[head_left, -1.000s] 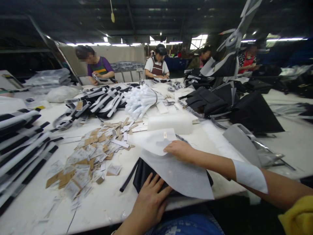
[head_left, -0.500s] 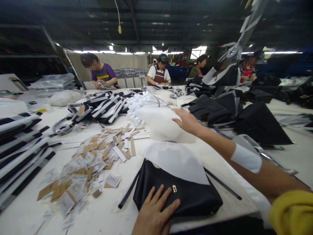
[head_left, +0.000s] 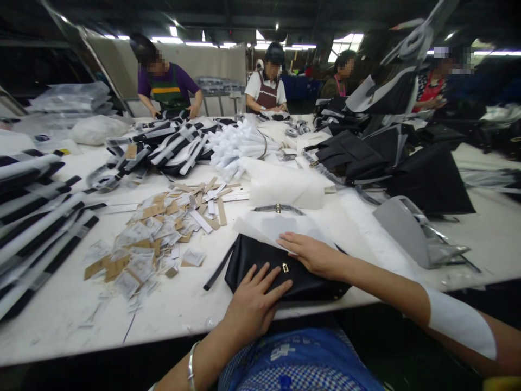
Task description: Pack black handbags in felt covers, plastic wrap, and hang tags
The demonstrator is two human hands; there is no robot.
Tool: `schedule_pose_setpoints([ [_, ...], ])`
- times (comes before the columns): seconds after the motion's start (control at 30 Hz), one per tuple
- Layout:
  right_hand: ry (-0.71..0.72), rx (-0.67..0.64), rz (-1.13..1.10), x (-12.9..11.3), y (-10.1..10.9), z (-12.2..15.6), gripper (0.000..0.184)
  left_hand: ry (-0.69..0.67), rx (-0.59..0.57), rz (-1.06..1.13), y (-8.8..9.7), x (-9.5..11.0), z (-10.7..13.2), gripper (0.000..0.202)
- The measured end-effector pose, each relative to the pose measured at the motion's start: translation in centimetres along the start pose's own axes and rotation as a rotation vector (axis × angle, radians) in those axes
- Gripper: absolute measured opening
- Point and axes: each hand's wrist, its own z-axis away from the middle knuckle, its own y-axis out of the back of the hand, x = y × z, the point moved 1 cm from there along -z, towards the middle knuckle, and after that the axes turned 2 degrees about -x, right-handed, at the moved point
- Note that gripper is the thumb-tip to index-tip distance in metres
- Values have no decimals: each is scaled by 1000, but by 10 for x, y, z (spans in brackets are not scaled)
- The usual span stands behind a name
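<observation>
Brought to lower centre, the right hand (head_left: 314, 257) is laid, like the left hand (head_left: 255, 297) (both flat, unclenched), on the black handbag (head_left: 303, 288), white sheet (head_left: 262, 229) placed, clasp (head_left: 285, 267) uncovered.

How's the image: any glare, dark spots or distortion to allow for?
Head view: lamps and window glare white against a dark ceiling; head view: the black bag shows little surface detail, though left hand and right hand read clearly; head view: strips at the left edge look stretched.
</observation>
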Motion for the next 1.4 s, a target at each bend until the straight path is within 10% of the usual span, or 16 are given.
schedule_pose_setpoints([
  [0.6,57,37,177,-29,-52,49,65,-49,54,2,-7,3,14,53],
  [0.9,70,102,163,-30,-58,50,59,-101,163,139,63,56,-3,24],
  [1.2,-1,115,17,-20,-55,53,71,12,-149,-119,21,-17,-42,46],
  [1.4,-55,199,-138,-2,-54,48,45,32,-152,-272,22,-11,-26,42],
])
